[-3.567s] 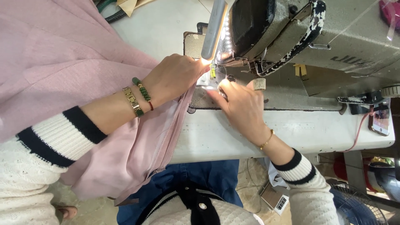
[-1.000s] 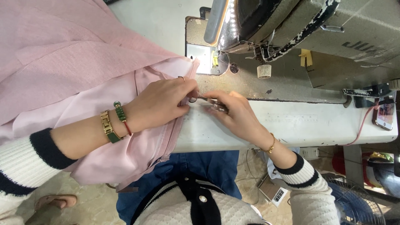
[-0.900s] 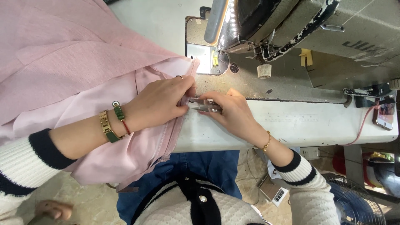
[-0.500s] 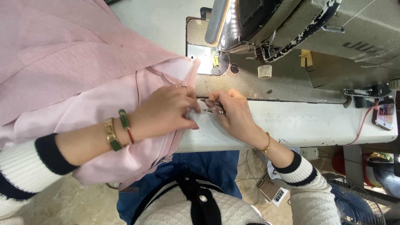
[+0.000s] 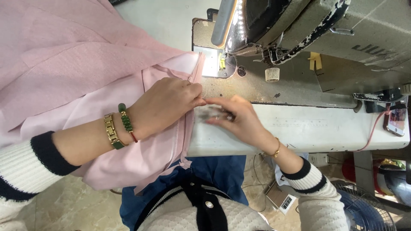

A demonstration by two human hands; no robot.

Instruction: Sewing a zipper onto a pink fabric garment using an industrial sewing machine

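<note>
My left hand (image 5: 165, 107), with a gold and a green bracelet on the wrist, presses and pinches the stitched edge of a pink fabric (image 5: 85, 64) on the sewing table (image 5: 334, 128). Right beside it, fingertips nearly touching, is my right hand (image 5: 239, 122). It is blurred by motion and closed around a small metal tool (image 5: 214, 114) that looks like thread snips. Both hands are a little in front of the lit needle area (image 5: 220, 64) of the grey sewing machine (image 5: 299, 30). The fabric's corner reaches up to the needle plate.
Pink fabric is heaped over the table's left side and hangs over the front edge onto my lap. A phone (image 5: 396, 119) with a red cable lies at the table's right end. A blue fan (image 5: 368, 211) stands on the floor at the lower right.
Both hands have drawn back from the needle toward the table's front edge. The left hand has curled tighter on the fabric edge, and the right hand is moving the tool beside it.
</note>
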